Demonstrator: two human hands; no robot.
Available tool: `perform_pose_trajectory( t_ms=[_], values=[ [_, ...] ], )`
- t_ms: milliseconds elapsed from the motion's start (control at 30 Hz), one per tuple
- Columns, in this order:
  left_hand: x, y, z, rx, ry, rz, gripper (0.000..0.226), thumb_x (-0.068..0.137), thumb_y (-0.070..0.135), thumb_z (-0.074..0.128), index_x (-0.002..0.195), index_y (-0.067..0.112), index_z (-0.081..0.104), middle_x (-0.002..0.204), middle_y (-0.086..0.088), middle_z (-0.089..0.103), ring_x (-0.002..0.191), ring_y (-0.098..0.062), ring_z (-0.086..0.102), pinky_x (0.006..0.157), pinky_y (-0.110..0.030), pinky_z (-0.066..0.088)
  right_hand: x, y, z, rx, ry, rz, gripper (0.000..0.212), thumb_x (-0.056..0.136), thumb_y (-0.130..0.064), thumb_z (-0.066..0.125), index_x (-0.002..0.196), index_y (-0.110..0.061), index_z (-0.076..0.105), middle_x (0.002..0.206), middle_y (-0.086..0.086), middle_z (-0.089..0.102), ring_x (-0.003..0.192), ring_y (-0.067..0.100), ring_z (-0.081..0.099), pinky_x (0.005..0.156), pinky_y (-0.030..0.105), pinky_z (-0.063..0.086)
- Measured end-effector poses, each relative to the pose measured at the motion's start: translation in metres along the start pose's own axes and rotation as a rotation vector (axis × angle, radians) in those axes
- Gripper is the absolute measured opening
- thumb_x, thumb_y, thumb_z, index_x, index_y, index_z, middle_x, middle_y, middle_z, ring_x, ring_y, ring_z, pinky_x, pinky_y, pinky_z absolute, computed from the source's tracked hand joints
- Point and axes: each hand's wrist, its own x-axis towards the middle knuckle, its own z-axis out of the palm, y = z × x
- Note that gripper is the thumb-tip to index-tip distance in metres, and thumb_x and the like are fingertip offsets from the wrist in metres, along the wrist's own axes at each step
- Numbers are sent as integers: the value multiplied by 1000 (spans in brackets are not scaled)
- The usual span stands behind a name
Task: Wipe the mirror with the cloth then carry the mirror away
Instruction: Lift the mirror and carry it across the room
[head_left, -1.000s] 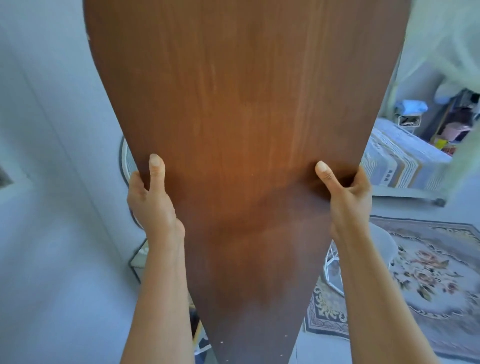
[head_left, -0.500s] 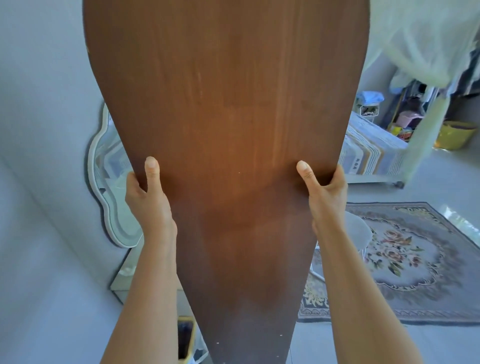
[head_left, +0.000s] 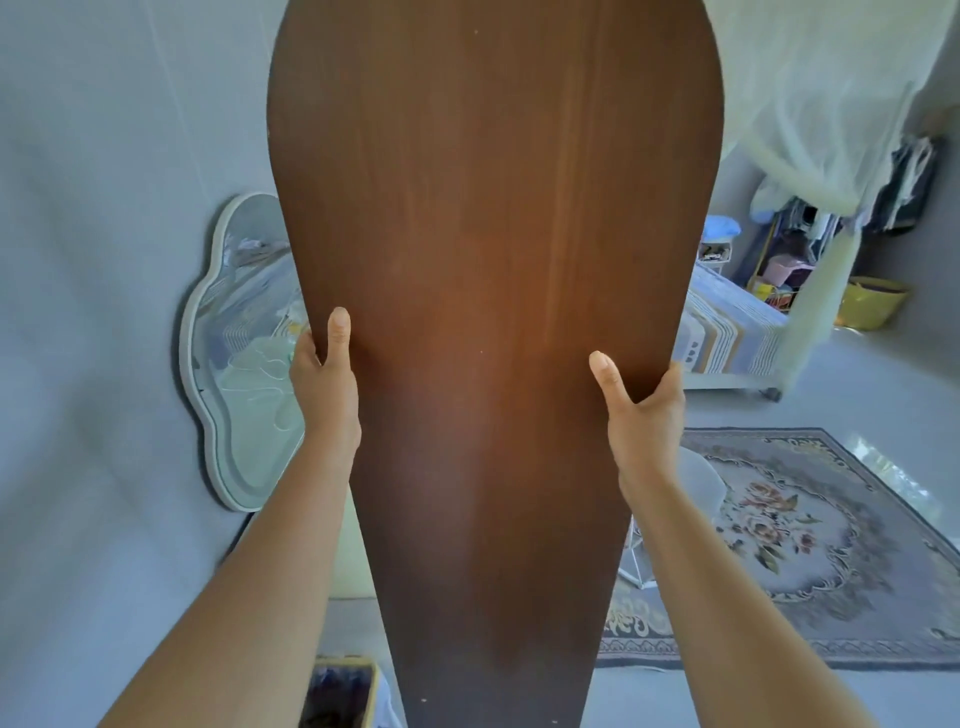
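The tall mirror (head_left: 493, 260) fills the middle of the view with its brown wooden back toward me; its glass side is hidden. It is held upright off the floor. My left hand (head_left: 324, 384) grips its left edge, thumb flat on the wood. My right hand (head_left: 641, 410) grips its right edge at about the same height, thumb on the back. No cloth is in view.
A cloud-shaped white-framed mirror (head_left: 234, 364) leans on the grey wall at left. A striped bed (head_left: 727, 327) stands behind at right, with a floral rug (head_left: 810, 535) on the floor, a yellow basin (head_left: 870, 309) and a small bin (head_left: 337, 691) near my feet.
The view has swung left: the cloud-shaped mirror, bed and rug have shifted right in view and more of the right side of the room shows. Both hands keep the same hold.
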Motion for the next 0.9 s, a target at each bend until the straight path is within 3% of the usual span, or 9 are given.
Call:
perform_pose_trajectory(
  t_ms=[133,200,333,433,567,667,800,900],
  values=[
    [-20,7,3,35,-13,18,70,96,50,51,151,13,29,156,-2,38,144,-19,36,120,-36,28,-13,-2,-11,-44,-28,-11,36,85,-49,65,105,-30,41,95,-27,52,85,-10,52,83,25,40],
    [-43,9,4,75,-56,34,74,97,39,56,155,13,18,159,-4,32,145,-20,33,121,-39,27,-22,-6,-20,-41,-45,-21,30,89,-42,62,106,-28,42,96,-19,54,87,-3,55,81,27,40],
    [-102,17,18,271,-193,27,88,98,43,51,156,16,-10,166,-6,-13,154,-22,4,125,-41,12,-42,-13,-50,-69,-99,-29,22,95,-34,54,106,-27,36,103,-10,53,99,16,53,86,31,39],
    [-141,36,32,325,-255,-15,86,98,53,43,156,19,-10,164,-1,-22,154,-25,1,123,-43,14,-57,-19,-69,-148,-196,-71,16,98,-27,49,101,-19,35,107,7,56,98,27,54,85,39,43],
    [-189,65,28,358,-318,25,87,95,59,44,157,23,-5,165,1,-18,154,-22,7,121,-40,15,-81,-32,-93,-240,-352,-138,12,99,-27,46,100,-21,36,106,4,60,92,25,56,75,35,42],
    [-215,88,22,372,-408,114,84,91,65,45,157,34,3,166,5,-12,153,-19,14,120,-38,18,-94,-37,-100,-218,-364,-175,10,99,-25,48,98,-24,38,101,1,62,88,21,57,71,30,40],
    [-237,126,17,383,-585,190,90,82,73,50,153,45,3,164,9,-19,153,-20,10,122,-46,18,-106,-51,-104,-207,-377,-132,7,98,-21,48,99,-19,41,97,2,61,89,25,59,76,40,49],
    [-246,138,14,431,-651,153,102,79,70,58,154,41,-6,162,5,-27,154,-23,3,122,-48,17,-110,-56,-112,-223,-462,-94,10,97,-14,48,99,-16,39,95,5,58,89,29,56,78,44,48]
  ],
)
